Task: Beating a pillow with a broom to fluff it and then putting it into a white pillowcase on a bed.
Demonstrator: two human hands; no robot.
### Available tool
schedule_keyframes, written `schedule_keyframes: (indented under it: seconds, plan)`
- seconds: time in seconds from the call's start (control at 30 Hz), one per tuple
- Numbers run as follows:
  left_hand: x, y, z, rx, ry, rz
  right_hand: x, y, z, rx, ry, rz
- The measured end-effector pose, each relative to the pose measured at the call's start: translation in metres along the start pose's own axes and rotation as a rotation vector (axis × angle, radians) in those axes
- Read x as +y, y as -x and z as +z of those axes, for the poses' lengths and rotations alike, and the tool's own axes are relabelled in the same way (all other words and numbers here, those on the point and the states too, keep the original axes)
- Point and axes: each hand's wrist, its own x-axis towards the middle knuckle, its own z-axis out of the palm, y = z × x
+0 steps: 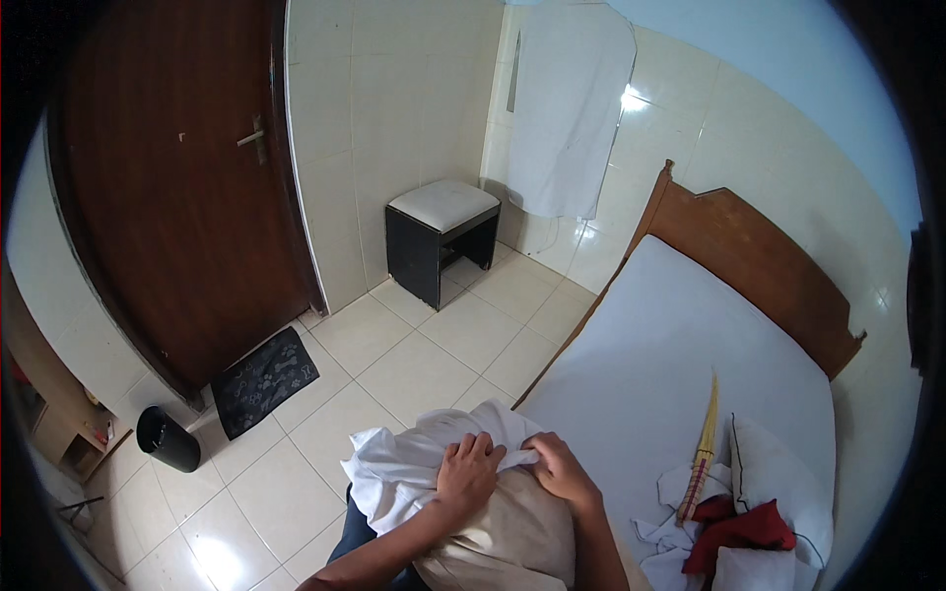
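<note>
Against my body is a beige pillow [528, 524], its far end covered by a bunched white cloth [399, 465]. The fingers of my left hand [469, 469] are curled into the cloth on top of the pillow. Close beside it, my right hand [558, 467] pinches a fold of the same cloth between thumb and fingers. Whether the cloth is a pillowcase cannot be told for sure. The pillow's near end runs out of the picture at the bottom.
To the right stands a bed with a white-sheeted mattress [628, 354] and wooden headboard [746, 251]. On it lie a stick broom [698, 462], red cloth [739, 535] and a white pillow [783, 473]. A stool [414, 247], doormat [266, 380] and black bin [170, 439] stand near the door [177, 185].
</note>
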Motion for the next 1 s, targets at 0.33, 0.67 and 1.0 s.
schedule_keyframes:
  seconds: [0.33, 0.67, 1.0]
  plan:
    - [0.003, 0.029, -0.009, 0.077, 0.305, 0.181, 0.102, 0.068, 0.013, -0.175, -0.630, 0.947]
    - [0.013, -0.012, -0.035, 0.248, 0.648, 0.313, -0.025, 0.020, -0.105, 0.502, -0.527, 0.588]
    - [0.033, -0.063, -0.054, 0.102, 0.566, 0.019, -0.116, -0.006, -0.111, -0.120, 0.647, 0.245]
